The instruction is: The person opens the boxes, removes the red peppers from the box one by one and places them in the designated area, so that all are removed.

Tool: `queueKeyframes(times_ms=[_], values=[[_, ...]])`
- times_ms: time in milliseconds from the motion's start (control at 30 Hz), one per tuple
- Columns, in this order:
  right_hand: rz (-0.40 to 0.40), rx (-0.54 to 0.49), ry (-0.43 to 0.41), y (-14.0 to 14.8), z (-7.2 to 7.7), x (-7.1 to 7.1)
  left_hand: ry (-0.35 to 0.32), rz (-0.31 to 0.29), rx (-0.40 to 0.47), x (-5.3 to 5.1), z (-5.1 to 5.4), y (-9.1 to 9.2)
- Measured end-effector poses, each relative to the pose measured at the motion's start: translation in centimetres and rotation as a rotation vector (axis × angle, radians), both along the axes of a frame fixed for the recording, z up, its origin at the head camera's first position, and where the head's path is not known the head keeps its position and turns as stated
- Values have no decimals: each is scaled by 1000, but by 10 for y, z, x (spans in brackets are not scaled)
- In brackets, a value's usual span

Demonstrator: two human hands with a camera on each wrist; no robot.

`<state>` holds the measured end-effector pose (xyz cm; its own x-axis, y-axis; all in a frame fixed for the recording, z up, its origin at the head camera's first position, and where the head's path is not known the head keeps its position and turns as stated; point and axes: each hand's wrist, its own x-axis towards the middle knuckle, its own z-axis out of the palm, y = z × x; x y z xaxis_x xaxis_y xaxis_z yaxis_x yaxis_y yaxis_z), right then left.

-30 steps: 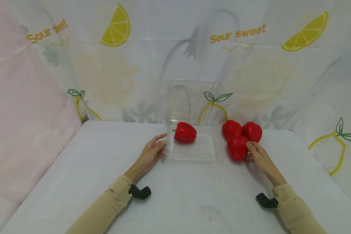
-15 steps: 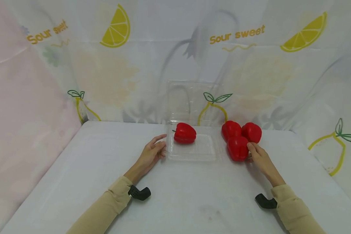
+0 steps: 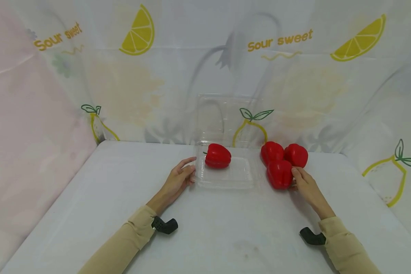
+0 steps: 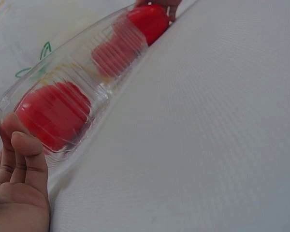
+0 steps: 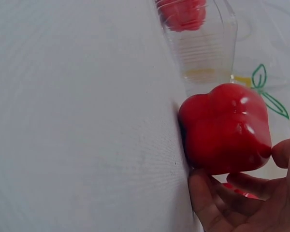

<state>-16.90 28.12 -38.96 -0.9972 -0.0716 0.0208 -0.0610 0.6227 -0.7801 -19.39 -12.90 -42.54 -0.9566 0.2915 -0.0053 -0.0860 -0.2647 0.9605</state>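
A clear plastic container stands at the middle back of the table, its lid raised behind it. Inside on the left lies a red bell pepper, its stem facing left. My left hand rests its loosely bent fingertips against the container's left wall. To the right of the container, my right hand holds the nearest red bell pepper by its right side. The right wrist view shows the thumb and fingers touching this bell pepper, which sits at table level.
Two more red bell peppers, one on the left and one on the right, stand just behind the held one. A white cloth covers the table. A lemon-printed curtain hangs along the back edge.
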Motion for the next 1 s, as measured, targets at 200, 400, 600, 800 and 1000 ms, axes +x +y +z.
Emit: queueKeyframes(times_ms=[200, 400, 600, 800, 1000], values=[[13, -12, -1, -1, 0, 0, 1, -1, 4, 0, 0, 0], [15, 2, -10, -1, 0, 1, 2, -3, 2, 1, 0, 0], [9, 33, 17, -1, 0, 1, 1, 0, 11, 1, 0, 0], [19, 110, 58, 0, 0, 1, 2, 3, 12, 0, 1, 1], [9, 138, 168, 0, -1, 1, -1, 1, 13, 0, 0, 1]])
